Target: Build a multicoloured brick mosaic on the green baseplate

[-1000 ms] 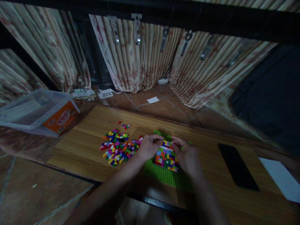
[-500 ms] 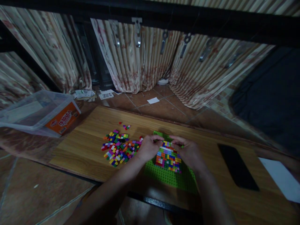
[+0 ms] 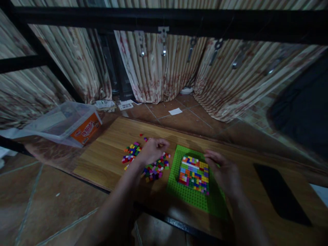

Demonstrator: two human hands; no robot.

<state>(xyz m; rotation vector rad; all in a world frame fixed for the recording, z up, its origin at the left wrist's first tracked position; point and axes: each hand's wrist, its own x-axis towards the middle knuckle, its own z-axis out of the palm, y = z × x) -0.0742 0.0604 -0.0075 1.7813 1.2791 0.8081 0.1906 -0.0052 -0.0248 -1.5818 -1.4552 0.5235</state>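
Note:
My left hand (image 3: 153,150) hangs over the back right of a pile of loose colourful toy bricks (image 3: 155,169), its fingers curled together. Whatever they may hold is too small and dark to make out. On the wooden board lies a green studded baseplate (image 3: 191,201). A raised block of multicoloured bricks (image 3: 194,175) covers its middle, with a white and light-blue band towards the back. Just right of that block is my right hand (image 3: 224,171), fingers loosely bent and thumb apart, with nothing visible between them.
A dark phone-shaped slab (image 3: 282,194) lies on the wooden board (image 3: 102,160) at the right. A clear plastic bin (image 3: 64,124) with an orange label stands at the left. Papers lie on the tiled floor behind, before striped curtains (image 3: 148,75).
My left hand has left the brick block and moved left over the loose pile. My right hand has drawn back to the block's right side. The view has shifted slightly left.

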